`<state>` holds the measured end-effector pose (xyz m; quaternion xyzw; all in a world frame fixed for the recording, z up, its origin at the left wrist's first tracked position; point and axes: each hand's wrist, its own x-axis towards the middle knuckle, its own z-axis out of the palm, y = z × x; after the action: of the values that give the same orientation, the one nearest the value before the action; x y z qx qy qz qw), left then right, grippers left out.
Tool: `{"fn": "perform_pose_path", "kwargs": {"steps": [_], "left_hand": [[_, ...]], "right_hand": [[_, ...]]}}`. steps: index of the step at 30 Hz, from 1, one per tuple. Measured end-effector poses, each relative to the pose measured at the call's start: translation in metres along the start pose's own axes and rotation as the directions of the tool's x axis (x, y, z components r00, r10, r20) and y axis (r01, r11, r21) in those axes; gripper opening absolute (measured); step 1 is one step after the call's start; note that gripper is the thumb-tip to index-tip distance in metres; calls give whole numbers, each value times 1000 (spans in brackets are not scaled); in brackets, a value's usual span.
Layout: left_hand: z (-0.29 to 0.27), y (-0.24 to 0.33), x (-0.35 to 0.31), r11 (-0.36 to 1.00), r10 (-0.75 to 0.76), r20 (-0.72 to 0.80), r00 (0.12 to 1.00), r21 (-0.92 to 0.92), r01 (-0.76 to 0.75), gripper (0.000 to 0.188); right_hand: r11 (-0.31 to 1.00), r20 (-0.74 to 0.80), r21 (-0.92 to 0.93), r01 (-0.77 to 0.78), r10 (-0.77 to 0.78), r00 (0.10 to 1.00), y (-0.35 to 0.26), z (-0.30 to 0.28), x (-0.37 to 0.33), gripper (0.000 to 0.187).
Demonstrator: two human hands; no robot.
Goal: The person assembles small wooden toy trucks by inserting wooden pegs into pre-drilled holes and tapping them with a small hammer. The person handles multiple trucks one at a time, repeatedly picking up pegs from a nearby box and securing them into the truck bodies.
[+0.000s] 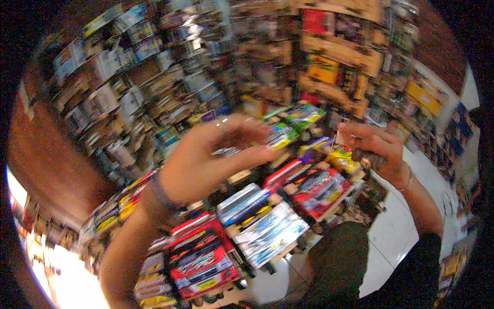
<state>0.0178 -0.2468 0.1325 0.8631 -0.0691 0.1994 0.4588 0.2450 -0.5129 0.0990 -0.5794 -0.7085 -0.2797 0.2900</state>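
My left hand (pixel 206 159) is raised over a cluster of toy trucks, its thumb and fingers apart with nothing visible between them. Just beyond its fingertips, a green toy truck (pixel 301 116) stands at the far end of the cluster. On the other side, my right hand (pixel 378 149) hovers beside a yellow and purple toy truck (pixel 342 157); its fingers look bent, but blur hides whether they hold anything. Nearer to me are a red toy truck (pixel 203 257), a white and blue one (pixel 270 226) and another red one (pixel 319 188).
Packed shelves (pixel 139 67) curve around the back and left. Wooden shelving (pixel 339 51) with red and yellow items rises at the far right. My knee in dark cloth (pixel 339 252) is close to the trucks, above a pale tiled floor (pixel 393 232). Bright light enters at lower left.
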Motion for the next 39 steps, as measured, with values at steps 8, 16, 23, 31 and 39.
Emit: {"fn": "perform_pose_path", "kwargs": {"steps": [8,16,23,31,39], "left_hand": [[-41,24,-3,975,-168,106,980,-130,182,34],[-121,-52,-75,941,-315,-98,944,100,325,36],[-173,-147,-150,743,-665,-224,712,-102,662,29],[-185,-186,-148,768,-595,-142,791,190,612,23],[-192,-206,-142,795,-576,-17,817,220,565,27]], "right_hand": [[946,36,165,279,-288,957,-62,56,122,22],[830,-89,450,-329,408,908,-58,28,63,30],[451,-45,-178,-874,884,465,-9,-13,-66,82],[548,51,-398,-736,814,579,-7,1,-104,92],[555,67,-139,-820,831,552,-20,24,-155,74]]}}
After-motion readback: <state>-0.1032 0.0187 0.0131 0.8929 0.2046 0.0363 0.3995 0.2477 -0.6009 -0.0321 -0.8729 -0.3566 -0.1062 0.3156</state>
